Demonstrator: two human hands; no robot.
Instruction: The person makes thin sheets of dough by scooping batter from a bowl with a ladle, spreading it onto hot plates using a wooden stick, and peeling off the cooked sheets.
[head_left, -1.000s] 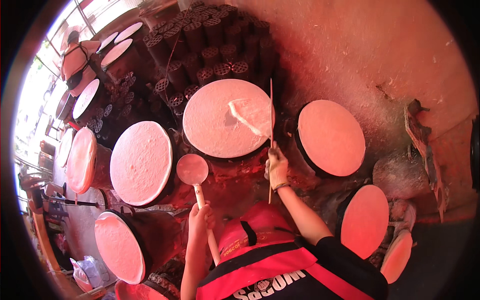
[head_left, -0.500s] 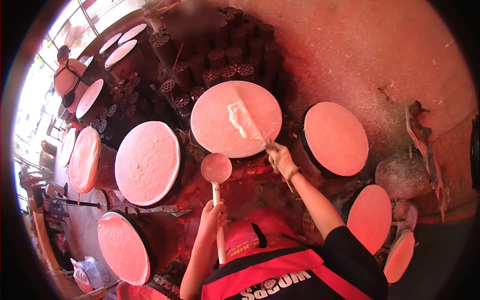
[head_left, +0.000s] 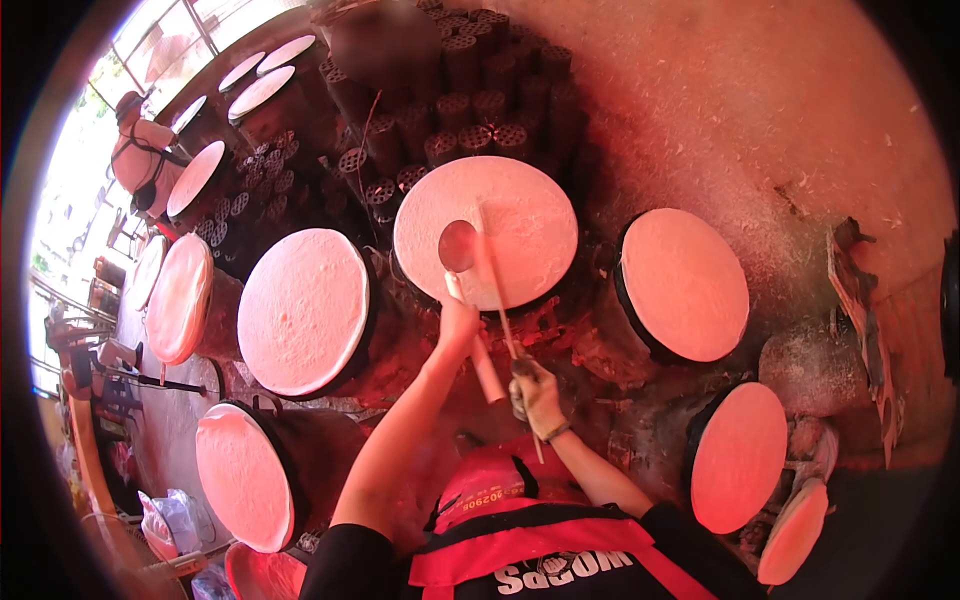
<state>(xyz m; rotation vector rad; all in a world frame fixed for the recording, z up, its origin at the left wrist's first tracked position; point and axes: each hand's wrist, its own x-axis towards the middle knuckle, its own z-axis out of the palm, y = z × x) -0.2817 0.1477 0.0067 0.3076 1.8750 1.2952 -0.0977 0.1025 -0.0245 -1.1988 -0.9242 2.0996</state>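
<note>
My left hand is closed round the pale handle of a round ladle, whose bowl is over the middle round griddle. A pale layer of batter coats that griddle. My right hand, in a stained glove, grips a long thin wooden spreader. The spreader's narrow blade lies across the batter, just right of the ladle bowl. Whether the ladle touches the batter or the blade, I cannot tell. The ladle handle runs down between my two hands.
More pale-topped round griddles stand left and right, with another at lower right. Honeycomb coal briquettes are stacked behind the middle one. A person stands at the far left. Plastic bags lie at lower left.
My left hand has brought the ladle forward and up over the middle griddle. My right hand has drawn back toward me and left, straightening the spreader. The white batter lump is no longer distinct.
</note>
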